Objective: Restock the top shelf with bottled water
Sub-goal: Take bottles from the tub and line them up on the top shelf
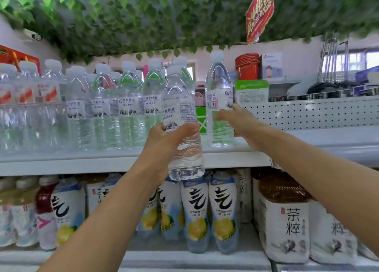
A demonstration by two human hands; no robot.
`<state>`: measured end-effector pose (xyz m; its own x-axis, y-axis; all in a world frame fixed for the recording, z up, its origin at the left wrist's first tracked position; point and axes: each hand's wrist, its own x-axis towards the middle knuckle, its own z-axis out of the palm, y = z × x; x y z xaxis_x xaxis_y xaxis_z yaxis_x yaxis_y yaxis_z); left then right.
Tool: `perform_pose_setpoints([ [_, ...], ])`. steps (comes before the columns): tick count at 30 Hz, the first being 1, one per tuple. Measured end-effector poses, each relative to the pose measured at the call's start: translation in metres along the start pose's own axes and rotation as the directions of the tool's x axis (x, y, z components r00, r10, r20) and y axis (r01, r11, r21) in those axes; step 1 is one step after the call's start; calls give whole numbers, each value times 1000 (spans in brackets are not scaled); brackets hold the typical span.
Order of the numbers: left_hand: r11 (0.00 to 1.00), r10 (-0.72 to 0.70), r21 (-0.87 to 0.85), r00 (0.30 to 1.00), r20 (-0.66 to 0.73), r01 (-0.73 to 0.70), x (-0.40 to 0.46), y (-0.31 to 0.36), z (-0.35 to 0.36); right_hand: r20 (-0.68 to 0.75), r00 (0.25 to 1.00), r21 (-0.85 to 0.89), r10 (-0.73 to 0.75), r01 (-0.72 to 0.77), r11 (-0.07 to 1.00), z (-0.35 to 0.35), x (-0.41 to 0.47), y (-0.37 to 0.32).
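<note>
Shelf row: water bottles standing on the top shelf, left side.
My left hand: gripping a raised bottle in front of the shelf.
My right hand: fingers wrapped round an upright bottle standing on the shelf.

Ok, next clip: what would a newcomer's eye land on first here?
First, the two hands raised at the top shelf: the left hand grips a water bottle in the air before the shelf edge, while the right hand holds a second bottle standing upright on the shelf. Next, the row of water bottles filling the shelf's left side, and green leaves hanging overhead.
</note>
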<state>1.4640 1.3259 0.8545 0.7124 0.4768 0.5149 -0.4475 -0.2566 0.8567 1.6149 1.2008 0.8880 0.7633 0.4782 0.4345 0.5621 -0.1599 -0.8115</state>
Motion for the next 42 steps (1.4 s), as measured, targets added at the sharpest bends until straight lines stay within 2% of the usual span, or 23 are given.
perform_pose_setpoints([
  [2,1000,-7,12,1000,-13,8,1,0,0,44,999,-14,-24,25,1000,-10,-5,3],
  [6,999,-5,39,1000,-8,5,1,1,4,31,997,-32,-66,66,997,-7,-8,3],
  [11,999,-4,45,1000,-10,4,2,3,5,-102,991,-124,-84,71,990,3,5,13],
  [15,1000,-8,12,1000,-23,9,5,1,5,-8,999,-120,-49,47,992,-9,-10,2],
  [18,1000,-15,-4,999,-29,15,7,0,4,-1,995,-126,-104,103,987,-10,0,5],
  [26,1000,-3,-16,1000,-4,3,9,-5,-1,24,998,-172,-61,64,983,14,44,3],
  [36,999,-1,-49,1000,9,2,5,-4,-1,6,996,-198,-86,86,976,23,44,4],
  [38,999,11,-38,1000,12,-10,2,-3,1,-77,984,-218,-159,139,966,20,33,1],
  [40,999,34,-6,999,-1,-34,-2,-2,5,-189,947,-157,-261,233,960,17,13,-9],
  [42,997,68,42,997,-24,-67,-7,-1,11,-121,949,43,-291,298,954,14,-13,-26],
])
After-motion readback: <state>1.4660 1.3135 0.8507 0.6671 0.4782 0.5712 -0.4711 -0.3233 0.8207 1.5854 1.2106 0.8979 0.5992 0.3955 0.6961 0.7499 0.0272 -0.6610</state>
